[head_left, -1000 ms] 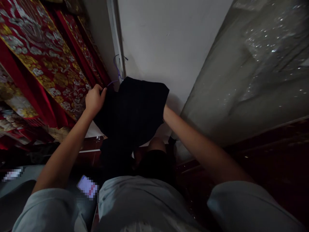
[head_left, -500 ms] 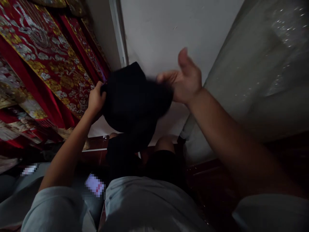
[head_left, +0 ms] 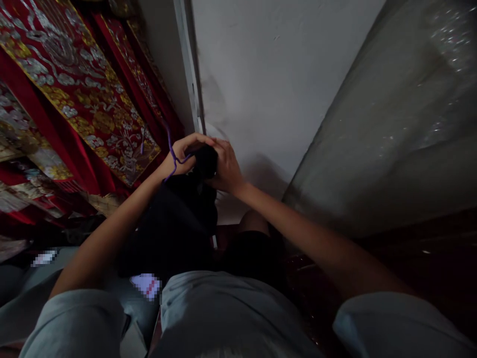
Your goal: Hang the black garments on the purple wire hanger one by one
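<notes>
A dark garment (head_left: pixel 175 214), black or navy, hangs bunched in front of my lap. My left hand (head_left: pixel 183 151) is closed on its upper edge, fingers curled over the cloth. From the other side, my right hand (head_left: pixel 228 166) grips the same bunched part, and the fingertips of both hands meet at its top. A thin purple wire hanger (head_left: pixel 170 141) shows at my left hand, its hook pointing up and one arm running toward the cloth. The dark folds hide the rest of the hanger and some of my fingers.
Red cloths with gold and silver embroidery (head_left: pixel 93 94) hang at the left. A pale panel (head_left: pixel 268 74) with a metal edge strip (head_left: pixel 190 64) stands ahead. Plastic-wrapped material (head_left: pixel 402 129) is on the right. A blurred-out bright patch (head_left: pixel 147 286) lies at lower left.
My right hand, apart with its thumb raised before, has come left and closed on the garment. The garment has swung down and left, gathered at the top. The purple hanger now shows clearly.
</notes>
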A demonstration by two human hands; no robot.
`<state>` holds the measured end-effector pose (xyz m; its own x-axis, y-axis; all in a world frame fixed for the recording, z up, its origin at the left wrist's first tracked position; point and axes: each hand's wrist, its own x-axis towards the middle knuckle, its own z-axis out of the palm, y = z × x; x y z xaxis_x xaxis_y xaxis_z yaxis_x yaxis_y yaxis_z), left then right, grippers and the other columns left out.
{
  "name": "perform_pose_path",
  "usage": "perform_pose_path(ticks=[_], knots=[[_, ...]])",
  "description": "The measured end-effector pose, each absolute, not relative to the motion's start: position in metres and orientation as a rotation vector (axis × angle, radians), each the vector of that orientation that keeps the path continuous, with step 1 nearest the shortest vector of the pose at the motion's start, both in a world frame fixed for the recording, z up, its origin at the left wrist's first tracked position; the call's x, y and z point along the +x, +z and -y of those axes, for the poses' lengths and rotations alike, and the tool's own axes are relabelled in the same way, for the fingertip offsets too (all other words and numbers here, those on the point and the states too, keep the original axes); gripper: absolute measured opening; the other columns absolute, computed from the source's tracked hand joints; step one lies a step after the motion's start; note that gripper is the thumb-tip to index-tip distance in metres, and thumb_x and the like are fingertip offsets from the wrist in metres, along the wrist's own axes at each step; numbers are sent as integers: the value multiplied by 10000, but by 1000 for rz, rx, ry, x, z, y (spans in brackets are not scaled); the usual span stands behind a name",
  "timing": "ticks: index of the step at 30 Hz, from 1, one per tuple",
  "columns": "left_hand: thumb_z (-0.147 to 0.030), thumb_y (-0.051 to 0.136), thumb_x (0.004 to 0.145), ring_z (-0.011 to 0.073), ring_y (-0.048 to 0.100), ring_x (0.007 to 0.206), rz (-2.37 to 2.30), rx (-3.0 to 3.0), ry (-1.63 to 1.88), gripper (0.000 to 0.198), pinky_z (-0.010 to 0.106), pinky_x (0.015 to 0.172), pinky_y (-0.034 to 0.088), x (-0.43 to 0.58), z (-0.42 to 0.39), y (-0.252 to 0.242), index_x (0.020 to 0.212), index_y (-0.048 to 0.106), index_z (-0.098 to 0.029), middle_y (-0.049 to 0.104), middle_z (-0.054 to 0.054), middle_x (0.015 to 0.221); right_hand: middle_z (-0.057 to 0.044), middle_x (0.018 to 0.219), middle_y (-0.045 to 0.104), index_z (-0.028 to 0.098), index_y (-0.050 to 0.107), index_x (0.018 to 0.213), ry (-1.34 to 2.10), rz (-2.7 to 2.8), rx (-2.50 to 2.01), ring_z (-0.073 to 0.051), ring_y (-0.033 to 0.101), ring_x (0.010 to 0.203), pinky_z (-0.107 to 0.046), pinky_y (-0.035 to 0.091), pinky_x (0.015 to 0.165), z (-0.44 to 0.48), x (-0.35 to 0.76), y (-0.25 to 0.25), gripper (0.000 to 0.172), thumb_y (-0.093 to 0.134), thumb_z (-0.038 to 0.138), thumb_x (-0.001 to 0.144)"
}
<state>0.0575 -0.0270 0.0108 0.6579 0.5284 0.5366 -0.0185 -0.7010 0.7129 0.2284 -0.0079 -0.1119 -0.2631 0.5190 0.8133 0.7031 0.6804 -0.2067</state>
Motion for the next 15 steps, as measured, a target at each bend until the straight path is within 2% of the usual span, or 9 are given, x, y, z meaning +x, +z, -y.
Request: perform_pose_path(ticks=[3, 5, 7, 9, 11, 15], knots=[[-237, 939, 698, 311, 700, 1208, -516, 2029, 966, 411, 431, 1125, 513, 41, 22, 9, 1050, 758, -127, 743, 170, 1220, -238, 1399, 538, 137, 376, 1487, -232, 1973, -948, -413, 509, 1362, -595, 411, 1175, 5, 250, -106, 895, 790, 455, 760], [-253, 969, 665, 318, 695, 1213, -659, 1909, 997, 485, 457, 1133, 509, 14, 23, 16, 1084, 751, -140, 735, 168, 1234, -240, 1335, 561, 131, 422, 1434, -267, 1963, -1041, -420, 561, 1273, -600, 450, 1115, 5, 274, -107, 885, 829, 449, 715], [-343, 944, 719, 325, 698, 1205, -801, 1794, 1024, 499, 498, 1122, 511, -20, 31, 29, 1137, 737, -167, 733, 156, 1243, -246, 1321, 555, 117, 436, 1413, -313, 1879, -1185, -427, 568, 1242, -607, 457, 1089, 7, 301, -112, 912, 863, 429, 672], [-466, 813, 863, 321, 697, 1201, -882, 1738, 1029, 417, 523, 1105, 510, -52, 46, 43, 1162, 728, -189, 739, 128, 1241, -251, 1321, 547, 98, 438, 1404, -342, 1750, -1327, -429, 561, 1239, -601, 462, 1075, 9, 328, -115, 938, 887, 407, 641], [-417, 675, 981, 283, 683, 1209, -926, 1797, 1101, 281, 509, 1112, 488, -70, 63, 53, 1149, 723, -197, 747, 71, 1222, -253, 1326, 541, 95, 446, 1389, -354, 1634, -1427, -423, 546, 1250, -591, 457, 1076, 11, 347, -110, 914, 890, 402, 652], [-255, 657, 981, 201, 676, 992, -1082, 2195, 1390, 97, 411, 1032, 510, -51, 82, 41, 968, 714, -177, 751, 25, 1016, -264, 1375, 504, 104, 456, 1368, -335, 1593, -1509, -381, 499, 1315, -549, 405, 1126, 11, 345, -64, 769, 815, 459, 788]])
